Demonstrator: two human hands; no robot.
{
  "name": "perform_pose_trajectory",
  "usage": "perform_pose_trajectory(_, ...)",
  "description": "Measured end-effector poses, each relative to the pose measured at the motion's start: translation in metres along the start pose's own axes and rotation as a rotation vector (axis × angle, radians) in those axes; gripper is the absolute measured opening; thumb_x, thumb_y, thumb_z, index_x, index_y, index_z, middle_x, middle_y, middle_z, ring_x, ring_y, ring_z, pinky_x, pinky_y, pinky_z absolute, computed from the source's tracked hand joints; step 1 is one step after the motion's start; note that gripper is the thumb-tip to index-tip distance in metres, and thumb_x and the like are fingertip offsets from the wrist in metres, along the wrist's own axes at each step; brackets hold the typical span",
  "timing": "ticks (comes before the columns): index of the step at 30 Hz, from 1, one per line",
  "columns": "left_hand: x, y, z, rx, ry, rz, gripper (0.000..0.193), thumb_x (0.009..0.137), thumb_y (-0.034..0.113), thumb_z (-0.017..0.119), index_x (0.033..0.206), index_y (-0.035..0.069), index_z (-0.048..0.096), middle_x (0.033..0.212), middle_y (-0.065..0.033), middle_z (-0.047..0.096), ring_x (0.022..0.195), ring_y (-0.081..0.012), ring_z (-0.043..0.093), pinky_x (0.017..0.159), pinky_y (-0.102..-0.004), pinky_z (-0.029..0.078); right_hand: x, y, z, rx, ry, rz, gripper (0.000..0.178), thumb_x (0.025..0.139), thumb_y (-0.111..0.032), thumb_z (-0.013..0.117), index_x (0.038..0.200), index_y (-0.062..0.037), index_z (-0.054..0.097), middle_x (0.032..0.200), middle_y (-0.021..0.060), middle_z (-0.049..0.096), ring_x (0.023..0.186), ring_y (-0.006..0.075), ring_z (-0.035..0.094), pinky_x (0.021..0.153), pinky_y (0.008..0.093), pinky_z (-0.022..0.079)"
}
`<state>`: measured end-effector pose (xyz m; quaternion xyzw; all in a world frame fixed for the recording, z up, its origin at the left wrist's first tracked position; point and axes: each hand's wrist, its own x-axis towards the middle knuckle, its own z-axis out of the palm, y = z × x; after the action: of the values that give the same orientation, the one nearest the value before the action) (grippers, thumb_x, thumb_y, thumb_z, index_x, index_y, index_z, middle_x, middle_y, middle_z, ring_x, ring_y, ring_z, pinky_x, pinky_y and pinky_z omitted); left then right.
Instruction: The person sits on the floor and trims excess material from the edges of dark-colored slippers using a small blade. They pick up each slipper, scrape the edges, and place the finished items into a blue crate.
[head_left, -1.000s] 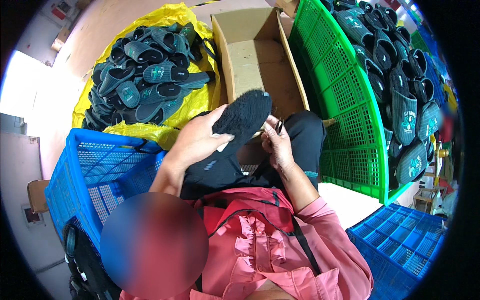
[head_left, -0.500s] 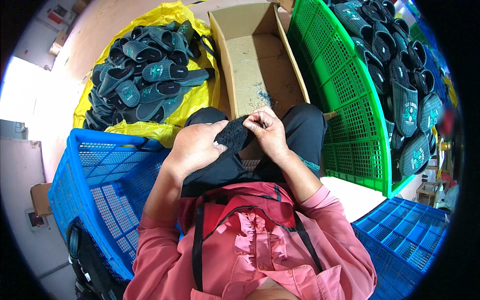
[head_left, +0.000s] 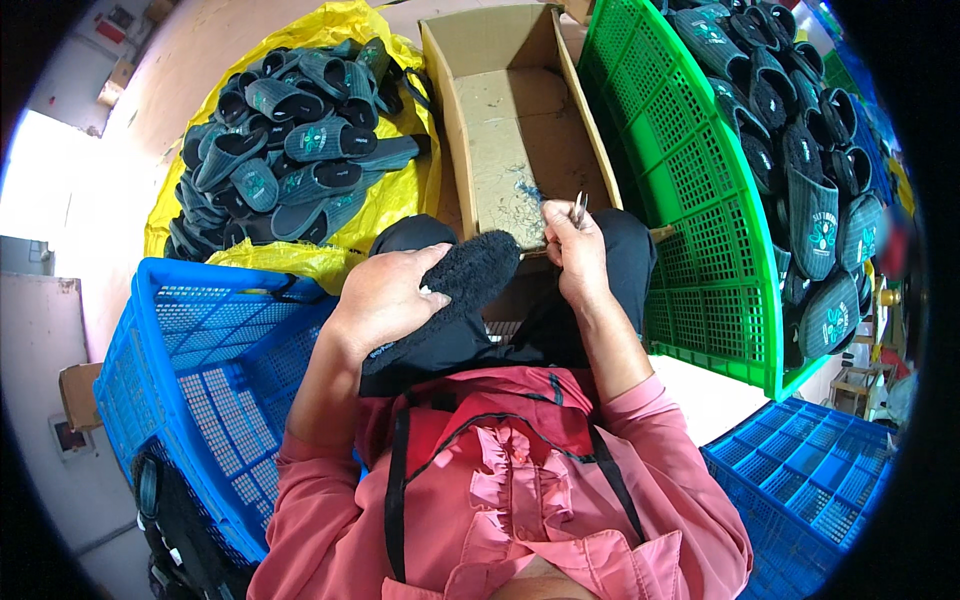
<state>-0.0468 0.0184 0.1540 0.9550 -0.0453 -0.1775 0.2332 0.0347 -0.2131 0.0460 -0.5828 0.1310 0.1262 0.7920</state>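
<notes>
While left hand (head_left: pixel 390 292) stays clamped on fuzzy black slipper (head_left: pixel 472 274), right hand (head_left: pixel 577 250) drawn away, closed round small metal tool (head_left: pixel 579 204)

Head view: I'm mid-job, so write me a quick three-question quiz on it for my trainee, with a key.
1. The left hand grips the fuzzy black piece. What does the right hand hold?
2. True or false: loose scraps lie in the cardboard box.
3. Which colour is the sheeting under the slipper heap at the person's left? A green; B yellow; C red.

Key: 1 a small metal tool, exact kind unclear; 2 true; 3 B.
</notes>
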Motion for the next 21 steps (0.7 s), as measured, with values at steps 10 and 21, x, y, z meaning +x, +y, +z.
perform_pose_trajectory(10, 0.018, 0.005, -0.009, 0.112, -0.106, -0.041, 0.058, 0.079, 0.030, 0.073, 0.131, 0.009, 0.058, 0.109, -0.0218, 0.067, 0.102, -0.0384, 0.064, 0.088, -0.0446, 0.051, -0.010, 0.018, -0.004, -0.524, -0.373, -0.140, 0.025, 0.102, -0.027, 0.054, 0.101, -0.0017, 0.052, 0.084, 0.0068, 0.063, 0.079, 0.0137, 0.061, 0.075, 0.0282, 0.050)
perform_pose_trajectory(21, 0.061, 0.023, -0.015, 0.212, -0.215, -0.027, 0.046, 0.078, 0.030, 0.071, 0.118, 0.008, 0.065, 0.106, -0.0206, 0.069, 0.101, -0.0385, 0.065, 0.086, -0.0455, 0.051, -0.004, 0.030, -0.008, -0.488, -0.308, -0.204, 0.011, 0.099, -0.011, 0.059, 0.103, -0.0045, 0.051, 0.088, 0.0016, 0.059, 0.080, 0.0102, 0.058, 0.075, 0.0250, 0.048)
